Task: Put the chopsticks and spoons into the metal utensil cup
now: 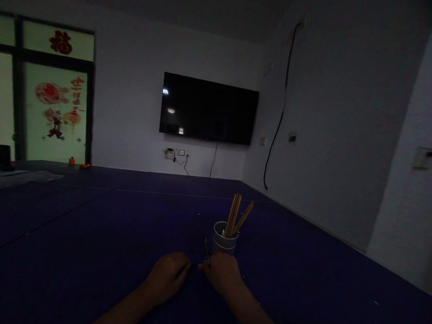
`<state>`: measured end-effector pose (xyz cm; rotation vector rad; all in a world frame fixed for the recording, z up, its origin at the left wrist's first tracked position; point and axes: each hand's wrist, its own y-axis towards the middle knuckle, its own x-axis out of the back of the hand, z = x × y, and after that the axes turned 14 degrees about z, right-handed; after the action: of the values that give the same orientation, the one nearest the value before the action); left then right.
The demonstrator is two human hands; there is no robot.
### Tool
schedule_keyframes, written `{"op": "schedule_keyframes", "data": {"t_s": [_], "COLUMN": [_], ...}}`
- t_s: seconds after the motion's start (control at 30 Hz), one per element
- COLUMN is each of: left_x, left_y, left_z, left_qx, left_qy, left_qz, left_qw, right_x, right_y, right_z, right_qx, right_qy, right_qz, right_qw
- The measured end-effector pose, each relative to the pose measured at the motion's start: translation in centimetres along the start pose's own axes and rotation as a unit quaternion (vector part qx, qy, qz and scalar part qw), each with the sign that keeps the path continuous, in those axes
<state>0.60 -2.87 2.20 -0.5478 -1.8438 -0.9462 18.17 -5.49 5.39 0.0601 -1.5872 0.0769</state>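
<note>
Left hand (167,277) and right hand (224,271) curl, grip unclear; tool (205,244) at the latter. Cup (224,243) stands toward table's (105,246) right edge.

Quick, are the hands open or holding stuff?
Left hand: fingers curled; can't tell if anything is inside.
Right hand: closed, seemingly on a thin dark tool.
</note>
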Motion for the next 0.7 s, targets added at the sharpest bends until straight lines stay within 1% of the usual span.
{"op": "schedule_keyframes", "data": {"t_s": [0.13,0.33,0.53,0.7], "left_x": [-0.04,-0.11,-0.32,-0.46], "left_y": [0.02,-0.05,-0.04,-0.12], "left_z": [0.08,0.09,0.19,0.29], "left_qx": [-0.008,-0.002,0.005,0.001], "left_qy": [-0.004,0.0,0.012,0.005], "left_qz": [0.005,0.012,0.019,0.015], "left_qw": [1.0,1.0,1.0,1.0], "right_x": [0.1,0.07,-0.1,0.36], "right_y": [0.04,0.18,0.12,-0.01], "right_z": [0.24,0.36,0.48,0.76], "right_qx": [-0.022,-0.016,-0.02,-0.006], "right_qy": [-0.036,-0.042,-0.027,-0.055], "right_qz": [0.005,0.02,0.016,0.014], "right_qw": [0.999,0.999,0.999,0.998]}}
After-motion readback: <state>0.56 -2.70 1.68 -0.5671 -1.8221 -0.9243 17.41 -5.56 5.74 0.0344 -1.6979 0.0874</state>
